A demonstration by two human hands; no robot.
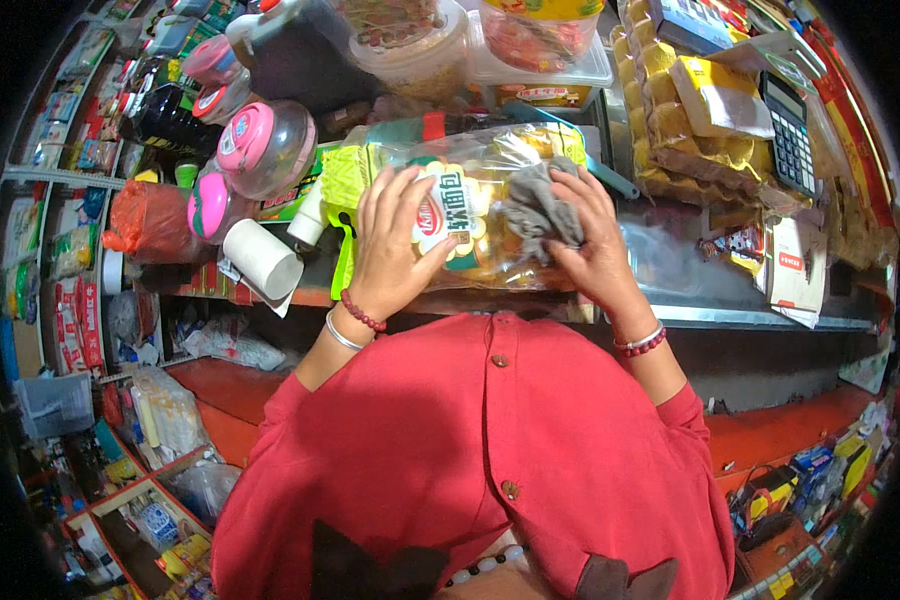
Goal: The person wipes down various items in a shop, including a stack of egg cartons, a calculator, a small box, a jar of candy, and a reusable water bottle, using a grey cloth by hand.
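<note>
A clear plastic bag of packaged bread (495, 191) with a flower-shaped printed label lies across the counter before me. My left hand (397, 232) rests on the bag's left part, fingers spread and thumb out towards the label. A crumpled grey cloth (540, 210) is in my right hand (592, 232), bunched between thumb and fingers against the bag's right part. What the bag lies on is mostly hidden beneath it. A bright yellow-green packet (345, 176) touches the bag's left end, beside the left hand.
To the left stand a white paper roll (262, 259), pink-lidded jars (266, 150) and a red plastic bag (154, 221). Clear plastic tubs (540, 37) are stacked behind. On the right, egg trays (660, 135) carry a calculator (787, 131). The counter's metal edge (750, 318) runs along the front.
</note>
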